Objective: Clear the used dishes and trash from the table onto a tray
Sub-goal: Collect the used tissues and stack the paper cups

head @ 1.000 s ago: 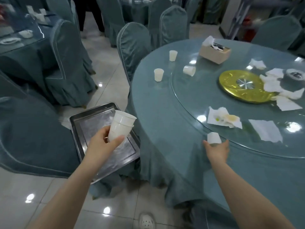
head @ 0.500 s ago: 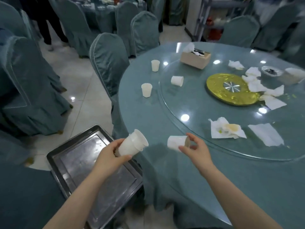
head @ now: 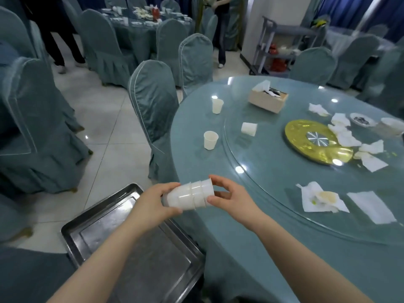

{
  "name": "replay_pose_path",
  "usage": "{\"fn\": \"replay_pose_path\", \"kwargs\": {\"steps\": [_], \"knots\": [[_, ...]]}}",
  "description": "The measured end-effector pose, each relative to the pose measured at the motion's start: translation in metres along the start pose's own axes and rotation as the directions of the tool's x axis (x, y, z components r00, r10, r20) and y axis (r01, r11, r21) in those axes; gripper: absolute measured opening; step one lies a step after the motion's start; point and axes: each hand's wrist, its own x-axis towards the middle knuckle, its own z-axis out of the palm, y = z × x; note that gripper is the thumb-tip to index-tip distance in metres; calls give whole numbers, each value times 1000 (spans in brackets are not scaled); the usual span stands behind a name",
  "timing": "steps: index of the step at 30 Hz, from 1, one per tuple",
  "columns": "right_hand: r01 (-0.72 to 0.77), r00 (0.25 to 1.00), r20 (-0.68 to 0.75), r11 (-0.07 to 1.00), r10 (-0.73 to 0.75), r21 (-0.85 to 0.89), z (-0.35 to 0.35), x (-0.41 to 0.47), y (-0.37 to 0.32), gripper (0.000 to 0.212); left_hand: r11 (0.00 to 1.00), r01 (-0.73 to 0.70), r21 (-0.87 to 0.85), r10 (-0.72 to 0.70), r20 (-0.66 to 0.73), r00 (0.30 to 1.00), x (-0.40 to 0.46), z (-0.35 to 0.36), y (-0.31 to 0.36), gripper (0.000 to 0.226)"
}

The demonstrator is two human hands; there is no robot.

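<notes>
Gripping stacked cups [head: 189, 196], both hands [head: 153, 202] [head: 232, 196]; tray [head: 91, 231] below; chair [head: 153, 106] beside table [head: 273, 248]

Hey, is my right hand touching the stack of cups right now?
Touching. The head view shows the right hand with its fingertips against the open rim end of the stack of cups, while the left hand grips the other end.

— Cut off anywhere?
— Tray [head: 91, 232] near corner lost under the left forearm; table [head: 284, 259] clipped at right and bottom edges.
— Unreadable?
— Contents of the small dish [head: 361, 121] at the far right rim; stack of cups [head: 188, 196] base hidden in the left hand [head: 153, 204].
</notes>
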Motion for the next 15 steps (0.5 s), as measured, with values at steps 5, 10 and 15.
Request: {"fn": "replay_pose_path", "kwargs": {"steps": [5,10,15], "knots": [[-16,994,111,999,20,-35,4,42,-5,50,999,38,-12,-38,-7,999,21,-16,-16,64],[-125,992,-4,987,126,-101,-11,102,17,43,997,82,-7,-82,-151,985,50,-24,-21,56],[-204,977,-121,941,177,-271,-46,172,48,58,988,155,-20,-155,-219,963,94,-36,-25,59]]}}
